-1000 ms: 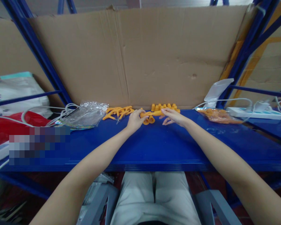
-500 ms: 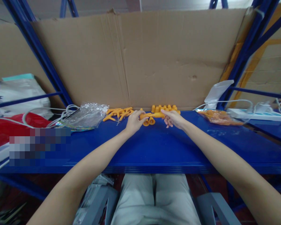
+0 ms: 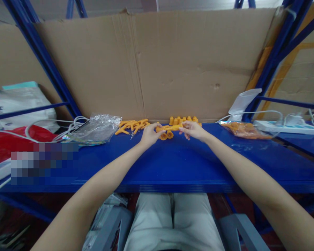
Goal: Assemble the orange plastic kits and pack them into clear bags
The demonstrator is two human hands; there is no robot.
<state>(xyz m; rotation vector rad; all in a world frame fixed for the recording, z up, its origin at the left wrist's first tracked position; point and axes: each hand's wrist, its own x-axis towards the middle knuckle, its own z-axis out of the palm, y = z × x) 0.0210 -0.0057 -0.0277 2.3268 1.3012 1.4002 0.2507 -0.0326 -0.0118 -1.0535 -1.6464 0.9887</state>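
Observation:
A long orange plastic piece (image 3: 170,128) with two small round wheels under it (image 3: 166,135) lies near the back of the blue shelf (image 3: 172,164). My left hand (image 3: 149,134) pinches its left end. My right hand (image 3: 192,129) grips its right end, fingers curled round it. Behind the piece stands a cluster of several small orange caps (image 3: 183,120). To the left lies a pile of orange branched parts (image 3: 132,126).
A crumpled clear plastic bag (image 3: 95,128) and white cables (image 3: 68,126) lie at the left. A bag of orange parts (image 3: 239,129) and a white power strip (image 3: 285,127) sit at the right. A cardboard sheet (image 3: 157,62) forms the back wall, flanked by blue rack posts.
My right hand has closed tighter on the right end of the orange piece and shifted slightly left. The left hand has stayed on the left end.

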